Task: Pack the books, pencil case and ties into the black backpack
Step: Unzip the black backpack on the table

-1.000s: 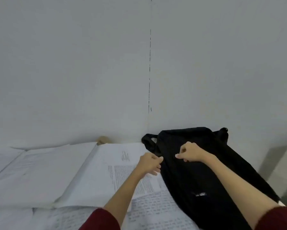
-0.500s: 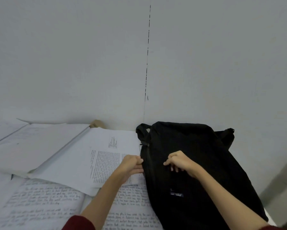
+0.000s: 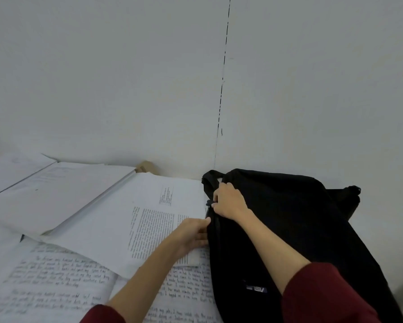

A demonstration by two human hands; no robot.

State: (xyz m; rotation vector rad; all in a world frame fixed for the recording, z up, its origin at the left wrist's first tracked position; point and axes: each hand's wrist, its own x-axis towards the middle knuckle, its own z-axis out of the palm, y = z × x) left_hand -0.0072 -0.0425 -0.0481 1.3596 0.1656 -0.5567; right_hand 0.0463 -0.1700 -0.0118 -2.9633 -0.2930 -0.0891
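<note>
Black woven fabric: the backpack [image 3: 296, 229] lies limp at 3 o'clock, against the wall. My right hand [image 3: 229, 202] pinches the small zipper pull [image 3: 209, 202]; my left hand [image 3: 192, 235], fingers straight, braces the bag's edge. Draw the pull steadily, keeping the fabric taut. Flat open books [image 3: 149, 220] lie at 9 o'clock.

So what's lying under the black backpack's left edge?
Handwritten pages and a printed sheet run beneath the black backpack. How far they extend is hidden, as is its inside.
</note>
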